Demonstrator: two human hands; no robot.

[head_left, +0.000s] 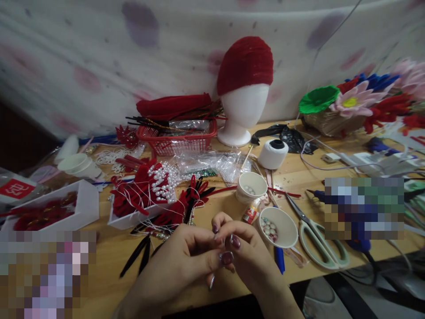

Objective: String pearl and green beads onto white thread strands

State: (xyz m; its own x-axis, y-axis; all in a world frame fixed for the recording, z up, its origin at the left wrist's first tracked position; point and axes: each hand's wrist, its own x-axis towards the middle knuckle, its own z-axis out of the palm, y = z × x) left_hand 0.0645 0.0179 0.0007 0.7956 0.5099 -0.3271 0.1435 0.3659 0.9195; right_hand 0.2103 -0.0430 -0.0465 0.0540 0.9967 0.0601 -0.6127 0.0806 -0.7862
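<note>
Patterned white fabric (186, 48) hangs behind a crowded wooden counter (106, 274). Over its near side, the left hand (186, 254) and right hand (254, 250) meet, fingertips pinched close together; whether they grip anything small, I cannot tell. Just beside the right hand stands a cup (287, 226) holding pearly beads (268, 228), with pale-handled scissors (308, 223) to its right and a white box (133, 216) beyond the left hand.

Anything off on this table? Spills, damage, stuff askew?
Mostly clutter. Pearl strands lie across red pieces at the white box left of centre, looking tangled. A black plastic bag sits crumpled beside the mannequin head. No clear spill or breakage; anything between left hand and right hand is too small to judge.
</note>
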